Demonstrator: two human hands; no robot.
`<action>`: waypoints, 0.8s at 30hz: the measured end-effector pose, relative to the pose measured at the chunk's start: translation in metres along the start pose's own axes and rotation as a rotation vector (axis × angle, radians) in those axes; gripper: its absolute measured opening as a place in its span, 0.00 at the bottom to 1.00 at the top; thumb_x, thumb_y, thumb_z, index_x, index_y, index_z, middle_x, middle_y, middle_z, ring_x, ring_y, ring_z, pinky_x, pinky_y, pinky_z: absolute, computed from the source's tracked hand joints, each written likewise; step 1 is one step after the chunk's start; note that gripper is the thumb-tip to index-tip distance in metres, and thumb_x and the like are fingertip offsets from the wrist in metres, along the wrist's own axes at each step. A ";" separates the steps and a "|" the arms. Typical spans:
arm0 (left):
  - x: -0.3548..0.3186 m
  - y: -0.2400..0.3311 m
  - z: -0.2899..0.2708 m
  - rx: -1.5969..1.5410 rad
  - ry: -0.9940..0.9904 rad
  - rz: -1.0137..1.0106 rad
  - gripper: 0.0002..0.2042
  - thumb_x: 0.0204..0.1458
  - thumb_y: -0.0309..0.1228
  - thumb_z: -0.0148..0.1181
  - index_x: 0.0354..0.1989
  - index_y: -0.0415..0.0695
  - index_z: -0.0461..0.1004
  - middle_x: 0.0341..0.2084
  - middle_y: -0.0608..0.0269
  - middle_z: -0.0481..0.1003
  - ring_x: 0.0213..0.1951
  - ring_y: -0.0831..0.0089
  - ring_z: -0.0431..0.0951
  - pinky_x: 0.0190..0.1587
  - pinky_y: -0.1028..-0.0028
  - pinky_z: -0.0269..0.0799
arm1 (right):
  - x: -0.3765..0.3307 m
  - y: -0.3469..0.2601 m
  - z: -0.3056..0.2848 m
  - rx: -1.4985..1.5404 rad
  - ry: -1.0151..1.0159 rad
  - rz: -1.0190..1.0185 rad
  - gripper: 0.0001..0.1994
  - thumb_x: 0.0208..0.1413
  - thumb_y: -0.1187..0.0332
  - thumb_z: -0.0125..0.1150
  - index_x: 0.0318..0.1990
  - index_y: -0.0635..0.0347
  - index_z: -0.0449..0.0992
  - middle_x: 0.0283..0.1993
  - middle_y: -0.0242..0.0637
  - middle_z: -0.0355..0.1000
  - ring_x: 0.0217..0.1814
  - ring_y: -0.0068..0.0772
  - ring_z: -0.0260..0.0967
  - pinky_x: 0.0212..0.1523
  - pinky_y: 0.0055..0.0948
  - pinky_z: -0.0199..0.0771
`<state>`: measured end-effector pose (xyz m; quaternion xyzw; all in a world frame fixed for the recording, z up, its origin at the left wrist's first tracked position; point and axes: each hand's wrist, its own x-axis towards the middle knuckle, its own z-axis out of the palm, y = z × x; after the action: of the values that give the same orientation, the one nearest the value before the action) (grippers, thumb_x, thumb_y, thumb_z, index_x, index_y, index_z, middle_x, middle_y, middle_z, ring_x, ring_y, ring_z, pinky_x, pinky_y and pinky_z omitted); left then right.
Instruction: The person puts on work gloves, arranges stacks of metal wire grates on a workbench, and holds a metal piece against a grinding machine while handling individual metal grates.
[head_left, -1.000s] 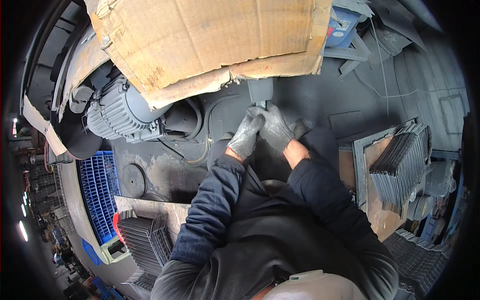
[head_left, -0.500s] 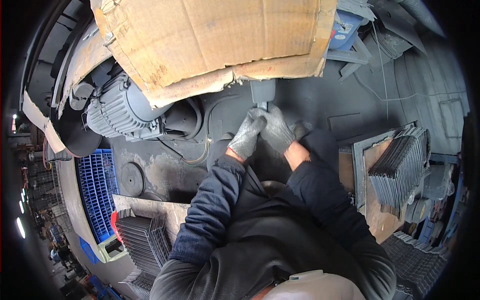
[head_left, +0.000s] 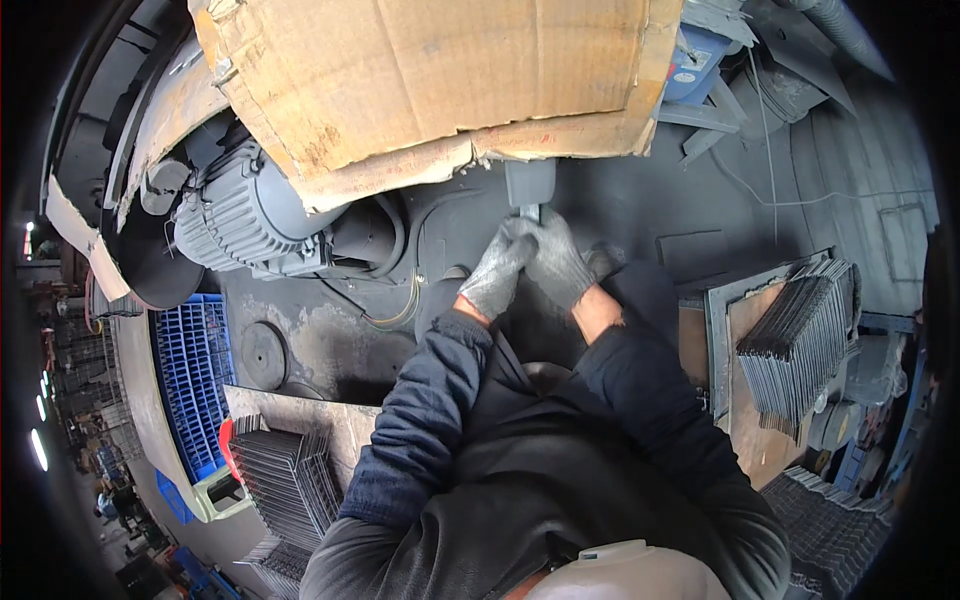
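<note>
- The cardboard (head_left: 430,85) and both hands sit slightly farther right in the frame than earlier; the view itself seems to have shifted too.
- Left hand (head_left: 494,272) and right hand (head_left: 560,262) meet upper centre, fingers curled around a narrow metal piece (head_left: 531,212), mostly hidden, just below a grey block (head_left: 530,184); the paired grip is probably for steadiness.
- Faint reddish marks on the cardboard are illegible.

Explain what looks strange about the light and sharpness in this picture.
In the head view, the wide lens bends the surroundings toward a black rim; the cardboard is brightly lit, the space beneath darker; a light at far left glares white amid dim, soft clutter; the left hand and right hand look fairly clear.
</note>
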<state>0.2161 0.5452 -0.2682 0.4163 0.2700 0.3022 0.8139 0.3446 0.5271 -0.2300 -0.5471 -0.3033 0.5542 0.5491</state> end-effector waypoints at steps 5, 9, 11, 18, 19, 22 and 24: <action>0.001 0.001 -0.002 0.062 0.051 -0.023 0.26 0.70 0.40 0.54 0.71 0.41 0.63 0.60 0.60 0.72 0.60 0.67 0.74 0.65 0.68 0.70 | -0.002 0.004 -0.001 -0.043 -0.018 0.003 0.13 0.60 0.70 0.67 0.49 0.62 0.74 0.41 0.31 0.75 0.42 0.25 0.73 0.46 0.29 0.76; 0.004 0.003 0.009 -0.024 0.083 -0.061 0.25 0.65 0.39 0.59 0.66 0.40 0.67 0.54 0.63 0.72 0.54 0.72 0.71 0.60 0.70 0.68 | 0.002 0.009 -0.005 0.083 0.029 0.036 0.14 0.60 0.70 0.68 0.50 0.62 0.75 0.41 0.31 0.76 0.42 0.24 0.72 0.45 0.29 0.76; 0.005 -0.002 0.007 -0.111 0.121 -0.083 0.24 0.64 0.37 0.58 0.66 0.40 0.67 0.54 0.62 0.72 0.55 0.72 0.71 0.61 0.70 0.68 | 0.002 0.010 -0.006 0.027 0.018 0.036 0.13 0.60 0.70 0.68 0.50 0.62 0.75 0.41 0.31 0.75 0.41 0.24 0.72 0.45 0.28 0.76; 0.008 -0.006 0.007 -0.034 0.082 -0.050 0.24 0.64 0.35 0.57 0.66 0.40 0.67 0.54 0.63 0.72 0.56 0.72 0.70 0.63 0.71 0.66 | 0.000 0.003 -0.006 0.108 0.039 0.057 0.12 0.60 0.70 0.69 0.48 0.64 0.76 0.40 0.30 0.75 0.41 0.23 0.72 0.44 0.28 0.75; 0.007 -0.007 0.009 -0.062 0.087 -0.041 0.23 0.64 0.35 0.57 0.66 0.40 0.67 0.54 0.63 0.72 0.55 0.73 0.70 0.63 0.71 0.66 | 0.000 0.003 -0.007 0.079 0.042 0.050 0.12 0.59 0.70 0.69 0.47 0.64 0.76 0.40 0.30 0.75 0.41 0.23 0.72 0.44 0.28 0.75; 0.006 -0.005 0.008 0.011 0.020 -0.003 0.22 0.65 0.35 0.57 0.66 0.40 0.68 0.53 0.64 0.72 0.55 0.73 0.70 0.62 0.72 0.66 | 0.001 0.010 -0.010 0.057 0.038 -0.021 0.11 0.59 0.71 0.69 0.46 0.63 0.76 0.39 0.30 0.75 0.41 0.23 0.71 0.44 0.28 0.75; 0.003 0.007 0.015 -0.057 0.062 -0.089 0.23 0.67 0.36 0.55 0.68 0.42 0.66 0.56 0.62 0.72 0.57 0.71 0.73 0.63 0.70 0.69 | 0.002 0.002 -0.013 0.036 0.004 0.032 0.11 0.59 0.70 0.69 0.45 0.63 0.75 0.39 0.30 0.75 0.40 0.23 0.71 0.44 0.28 0.75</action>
<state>0.2270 0.5426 -0.2553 0.3709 0.3045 0.2859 0.8295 0.3569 0.5254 -0.2353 -0.5428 -0.2834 0.5672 0.5507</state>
